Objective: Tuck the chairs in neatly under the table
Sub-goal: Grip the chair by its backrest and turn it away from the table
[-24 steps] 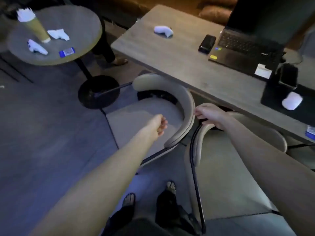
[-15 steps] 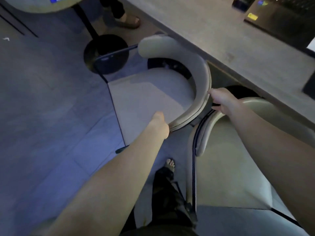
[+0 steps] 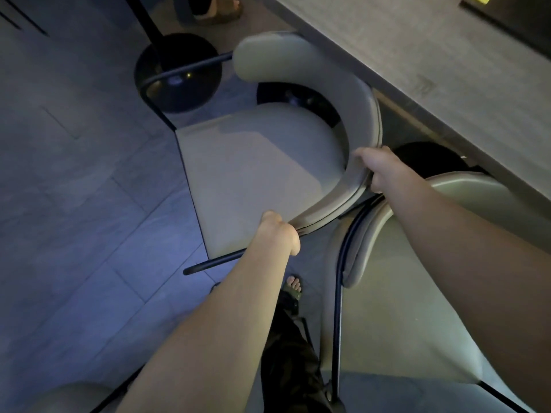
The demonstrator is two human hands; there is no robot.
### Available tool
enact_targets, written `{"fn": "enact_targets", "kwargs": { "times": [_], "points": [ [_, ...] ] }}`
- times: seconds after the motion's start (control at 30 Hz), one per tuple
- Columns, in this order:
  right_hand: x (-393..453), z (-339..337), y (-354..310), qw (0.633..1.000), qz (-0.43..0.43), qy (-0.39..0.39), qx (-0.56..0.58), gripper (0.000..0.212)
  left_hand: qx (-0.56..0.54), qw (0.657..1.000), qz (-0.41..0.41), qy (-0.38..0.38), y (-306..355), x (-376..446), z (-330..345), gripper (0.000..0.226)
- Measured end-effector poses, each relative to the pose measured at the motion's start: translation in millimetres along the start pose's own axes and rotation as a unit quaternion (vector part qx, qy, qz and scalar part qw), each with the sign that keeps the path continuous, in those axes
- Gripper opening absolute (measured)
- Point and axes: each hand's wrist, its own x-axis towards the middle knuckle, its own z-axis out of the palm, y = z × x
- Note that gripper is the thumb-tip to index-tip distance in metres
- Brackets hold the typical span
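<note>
A beige chair point(image 3: 256, 162) with a curved padded backrest and a thin black frame stands sideways to the grey table point(image 3: 432, 61), its backrest against the table edge. My left hand point(image 3: 280, 231) grips the near end of that backrest. My right hand point(image 3: 378, 168) grips the backrest further along, close to the table. A second beige chair point(image 3: 402, 308) stands at the right, its backrest partly under the table edge, and my right forearm crosses over it.
The black round base and post of a side table point(image 3: 179, 70) stand on the grey tiled floor beyond the chair. Another person's sandalled foot point(image 3: 214, 10) is at the top. My own foot point(image 3: 293, 286) is between the two chairs. A third seat point(image 3: 74, 394) shows bottom left.
My left hand has closed on the near end of the chair's backrest. My right hand has shifted from the gap between the chairs onto the same backrest. The view has tilted down.
</note>
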Motion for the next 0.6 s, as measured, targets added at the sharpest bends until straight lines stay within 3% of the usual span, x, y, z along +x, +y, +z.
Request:
{"fn": "enact_targets", "kwargs": {
  "times": [0.03,0.07,0.17,0.33,0.43,0.6],
  "points": [
    [1.7,1.0,1.1,1.000,0.012,-0.006,0.008,0.062,-0.125,0.986,-0.093,-0.060,1.7,-3.7,3.0,0.047],
    [4.9,2.4,3.3,0.999,0.028,-0.013,0.018,0.062,-0.123,0.976,-0.090,-0.158,-3.2,-6.0,0.3,0.052],
    [15.4,3.5,10.1,0.997,0.058,-0.024,0.041,0.057,-0.045,0.983,-0.056,-0.167,-9.9,-4.3,3.6,0.053],
    [12.1,9.3,19.4,0.996,0.029,-0.017,0.084,0.042,-0.067,0.984,-0.067,-0.148,-10.5,6.6,4.1,0.031],
    [1.7,18.8,33.0,0.993,0.020,-0.011,0.114,0.033,-0.053,0.988,-0.053,-0.132,-6.5,17.2,-7.4,0.030],
    [-23.6,39.9,54.5,0.987,0.019,-0.008,0.161,0.038,-0.046,0.991,-0.020,-0.120,8.2,31.7,-34.4,0.036]
  ]
}}
